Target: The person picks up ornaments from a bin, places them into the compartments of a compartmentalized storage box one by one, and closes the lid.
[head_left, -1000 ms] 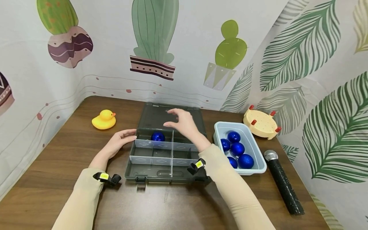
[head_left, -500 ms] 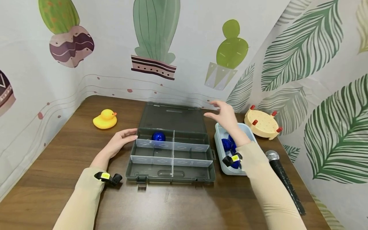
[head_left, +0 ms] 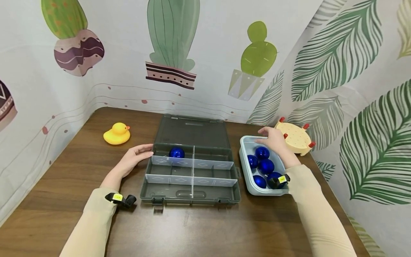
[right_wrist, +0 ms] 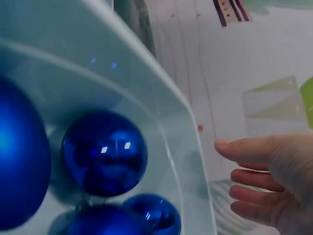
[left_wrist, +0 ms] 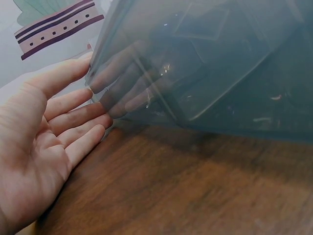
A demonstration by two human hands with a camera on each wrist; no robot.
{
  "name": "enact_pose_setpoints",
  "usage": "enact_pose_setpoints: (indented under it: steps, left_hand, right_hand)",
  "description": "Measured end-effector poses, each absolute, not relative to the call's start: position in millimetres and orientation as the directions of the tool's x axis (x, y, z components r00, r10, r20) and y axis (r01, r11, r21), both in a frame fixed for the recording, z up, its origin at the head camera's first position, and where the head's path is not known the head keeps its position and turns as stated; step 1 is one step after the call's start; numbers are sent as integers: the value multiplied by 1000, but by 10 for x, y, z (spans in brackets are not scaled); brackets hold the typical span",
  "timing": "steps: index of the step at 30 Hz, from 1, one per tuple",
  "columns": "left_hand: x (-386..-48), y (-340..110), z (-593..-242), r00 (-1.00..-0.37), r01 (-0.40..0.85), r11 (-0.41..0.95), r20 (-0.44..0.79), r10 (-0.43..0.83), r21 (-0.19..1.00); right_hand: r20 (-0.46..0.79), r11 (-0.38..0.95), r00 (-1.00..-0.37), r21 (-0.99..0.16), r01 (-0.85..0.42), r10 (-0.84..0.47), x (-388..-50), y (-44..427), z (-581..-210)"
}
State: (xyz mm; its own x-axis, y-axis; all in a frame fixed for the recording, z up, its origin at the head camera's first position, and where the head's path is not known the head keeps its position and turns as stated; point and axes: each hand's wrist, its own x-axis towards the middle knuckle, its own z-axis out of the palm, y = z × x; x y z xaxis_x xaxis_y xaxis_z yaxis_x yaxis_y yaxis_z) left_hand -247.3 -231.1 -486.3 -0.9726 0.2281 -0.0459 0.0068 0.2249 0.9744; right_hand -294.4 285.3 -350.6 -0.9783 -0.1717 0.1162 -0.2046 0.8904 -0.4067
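Observation:
The dark translucent case (head_left: 189,193) lies with its lid laid back; thin dividers split it, and one blue ball (head_left: 176,152) sits in its back left compartment. My left hand (head_left: 130,162) rests its fingertips against the case's left side, fingers relaxed, as the left wrist view also shows at the case wall (left_wrist: 220,73). Over the far end of the light blue tub (head_left: 244,142) hovers my right hand (head_left: 274,141), fingers spread and holding nothing. Several blue balls (head_left: 266,166) lie in the tub below it; the right wrist view shows a shiny ball (right_wrist: 105,153) near the wall.
A yellow rubber duck (head_left: 117,134) stands at the back left of the table (head_left: 154,232). Right of the tub are a cream disc with red-tipped legs (head_left: 293,138) and a black microphone (head_left: 316,200), partly covered by my right sleeve. Patterned cloth hangs behind.
My right hand has moved right, from above the case to above the tub, with nothing in it. The left hand has stayed at the case's side.

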Motion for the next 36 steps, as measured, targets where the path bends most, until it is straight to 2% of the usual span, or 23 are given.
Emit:
enact_pose_setpoints:
  steps: [12, 23, 29, 36]
  left_hand:
    - [-2471, -2299, -4840, -973, 3, 245, -53, 223, 969]
    - [-2479, -2313, -4875, -974, 0, 243, -55, 220, 970]
    - [-2475, -2314, -4869, -974, 16, 242, -39, 221, 970]
    - [-2472, -2305, -4859, -974, 13, 243, -43, 222, 970]
  right_hand:
    - [-128, 918, -964, -356, -173, -231, -2950, 3066, -3614]
    - [-245, 941, -931, -273, -200, -269, -2983, 3097, -3630]
    - [-264, 943, -927, -270, -192, -265, -3022, 3118, -3692]
    - [-216, 935, -935, -279, -218, -282, -3028, 3094, -3751]
